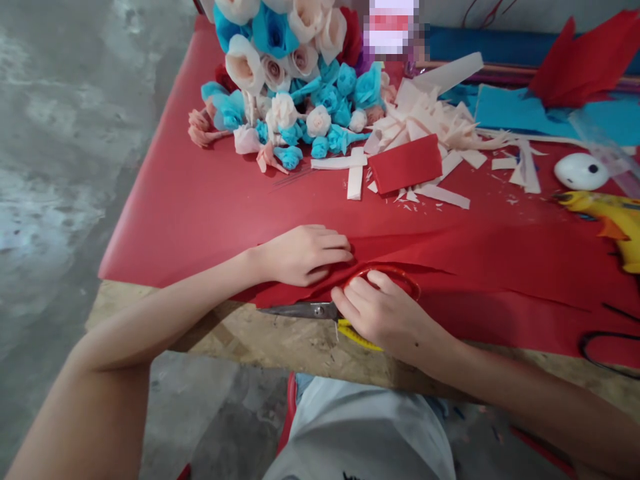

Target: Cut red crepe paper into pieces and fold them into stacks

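My right hand (385,313) is closed round the red and yellow handles of a pair of scissors (305,310). The steel blades point left along the near edge of a red crepe paper sheet (500,267). My left hand (305,255) lies on that sheet just above the blades. Its fingers are curled and press the paper down against the table. The paper is wrinkled between my two hands.
A pile of pink and blue paper roses (285,87) sits at the back. Pale paper strips (440,127), a folded red paper piece (405,163), blue paper (525,110), a white round object (580,171) and a yellow glue gun (610,220) lie to the right. The chipboard table edge (280,343) is near me.
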Action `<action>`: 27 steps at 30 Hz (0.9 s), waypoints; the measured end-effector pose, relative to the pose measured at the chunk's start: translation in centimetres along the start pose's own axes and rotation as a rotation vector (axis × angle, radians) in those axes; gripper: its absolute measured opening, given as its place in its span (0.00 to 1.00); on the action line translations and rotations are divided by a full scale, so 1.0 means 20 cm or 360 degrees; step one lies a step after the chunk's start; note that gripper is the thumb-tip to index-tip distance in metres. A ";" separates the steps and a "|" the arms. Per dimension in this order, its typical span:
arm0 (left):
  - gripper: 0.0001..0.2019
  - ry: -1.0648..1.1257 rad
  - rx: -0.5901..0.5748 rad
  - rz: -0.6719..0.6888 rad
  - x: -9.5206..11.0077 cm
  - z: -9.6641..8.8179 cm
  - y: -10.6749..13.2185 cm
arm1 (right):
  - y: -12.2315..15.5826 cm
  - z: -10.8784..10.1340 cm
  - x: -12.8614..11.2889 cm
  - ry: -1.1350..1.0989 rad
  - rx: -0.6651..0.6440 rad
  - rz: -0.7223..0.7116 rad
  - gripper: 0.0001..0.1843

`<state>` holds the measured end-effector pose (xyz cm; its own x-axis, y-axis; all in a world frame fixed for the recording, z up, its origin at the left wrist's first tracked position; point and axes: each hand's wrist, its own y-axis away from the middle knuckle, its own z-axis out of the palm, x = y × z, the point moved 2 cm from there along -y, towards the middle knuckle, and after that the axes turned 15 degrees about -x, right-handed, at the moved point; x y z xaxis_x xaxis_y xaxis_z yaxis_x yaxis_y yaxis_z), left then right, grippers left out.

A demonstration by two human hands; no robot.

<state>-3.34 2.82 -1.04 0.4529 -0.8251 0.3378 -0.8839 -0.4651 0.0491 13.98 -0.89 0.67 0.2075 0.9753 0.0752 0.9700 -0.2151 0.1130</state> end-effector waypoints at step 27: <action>0.14 0.0098 -0.0026 -0.0003 0.00 -0.01 0.00 | 0.05 -0.07 -0.06 -0.0073 0.0137 -0.0047 0.13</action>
<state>-3.35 2.84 -0.89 0.4469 -0.8028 0.3947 -0.8851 -0.4609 0.0648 14.58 -2.31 2.16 0.1823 0.9829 0.0271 0.9827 -0.1830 0.0289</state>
